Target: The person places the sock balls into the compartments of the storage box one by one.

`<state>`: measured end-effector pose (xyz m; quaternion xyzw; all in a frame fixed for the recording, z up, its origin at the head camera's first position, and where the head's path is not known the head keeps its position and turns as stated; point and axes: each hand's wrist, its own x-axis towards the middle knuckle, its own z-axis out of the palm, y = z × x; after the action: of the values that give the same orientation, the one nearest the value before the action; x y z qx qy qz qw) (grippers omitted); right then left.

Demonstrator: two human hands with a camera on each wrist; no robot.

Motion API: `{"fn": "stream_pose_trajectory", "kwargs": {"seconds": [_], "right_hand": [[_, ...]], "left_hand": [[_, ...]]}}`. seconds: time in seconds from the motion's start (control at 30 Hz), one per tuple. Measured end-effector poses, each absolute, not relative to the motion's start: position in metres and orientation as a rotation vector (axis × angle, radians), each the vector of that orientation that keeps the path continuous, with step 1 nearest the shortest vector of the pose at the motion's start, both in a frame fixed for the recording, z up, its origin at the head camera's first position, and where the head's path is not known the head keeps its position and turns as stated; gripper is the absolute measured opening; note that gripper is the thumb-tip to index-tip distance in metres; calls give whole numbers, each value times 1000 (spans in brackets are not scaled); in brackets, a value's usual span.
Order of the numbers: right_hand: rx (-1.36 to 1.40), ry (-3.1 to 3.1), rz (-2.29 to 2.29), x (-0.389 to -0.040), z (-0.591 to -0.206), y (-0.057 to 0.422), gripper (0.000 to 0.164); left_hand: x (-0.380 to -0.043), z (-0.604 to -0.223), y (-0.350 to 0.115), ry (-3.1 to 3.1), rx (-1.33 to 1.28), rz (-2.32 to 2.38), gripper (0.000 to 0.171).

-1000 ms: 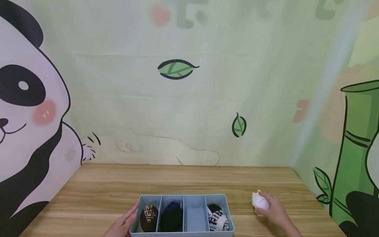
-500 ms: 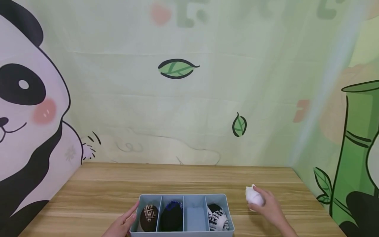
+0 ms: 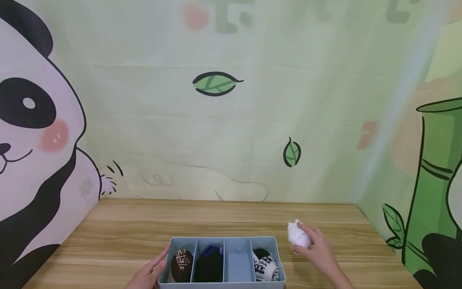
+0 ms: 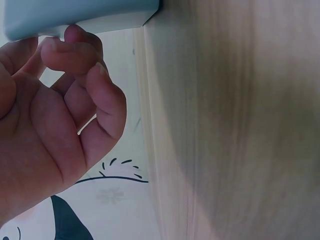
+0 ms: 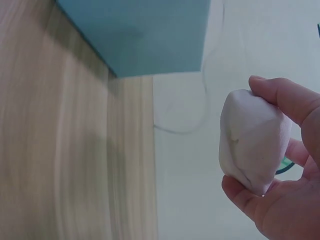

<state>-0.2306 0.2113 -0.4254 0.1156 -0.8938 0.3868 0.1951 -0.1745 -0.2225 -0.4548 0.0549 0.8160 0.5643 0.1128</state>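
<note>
My right hand (image 3: 319, 251) pinches a white balled-up pair of socks (image 3: 298, 236) between thumb and fingers, held to the right of a light-blue divided box (image 3: 221, 285). In the right wrist view, the white bundle (image 5: 252, 140) sits between the thumb and fingertips, apart from the box (image 5: 145, 35). My left hand (image 3: 147, 274) touches the box's left side, its fingers loosely bent in the left wrist view. Inside the box are a brown patterned sock ball (image 3: 181, 266), a black one with blue trim (image 3: 209, 265) and a black-and-white one (image 3: 266, 267). The third compartment (image 3: 237, 267) holds nothing.
The box stands on a wood-grain table (image 3: 144, 218) near its front. Behind it hangs a pale green backdrop (image 3: 162, 132) printed with a panda, leaves and bamboo.
My right hand has carried the white socks leftward and slightly farther from me, closer to the box. The left hand and the box have stayed in place.
</note>
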Motion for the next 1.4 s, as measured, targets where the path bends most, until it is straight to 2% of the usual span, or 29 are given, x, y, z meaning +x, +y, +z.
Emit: {"fn": "stream_pose_trajectory", "kwargs": {"seconds": [0.87,1.4], "right_hand": [[511,-2399,1266,-221,-420,153,61],[659,-2434,1391,-211,-423,123,57]], "left_hand": [[-175,-453,-221,2354,121,1677,58],[-175,-456,-224,2364,230,1702,57]]}}
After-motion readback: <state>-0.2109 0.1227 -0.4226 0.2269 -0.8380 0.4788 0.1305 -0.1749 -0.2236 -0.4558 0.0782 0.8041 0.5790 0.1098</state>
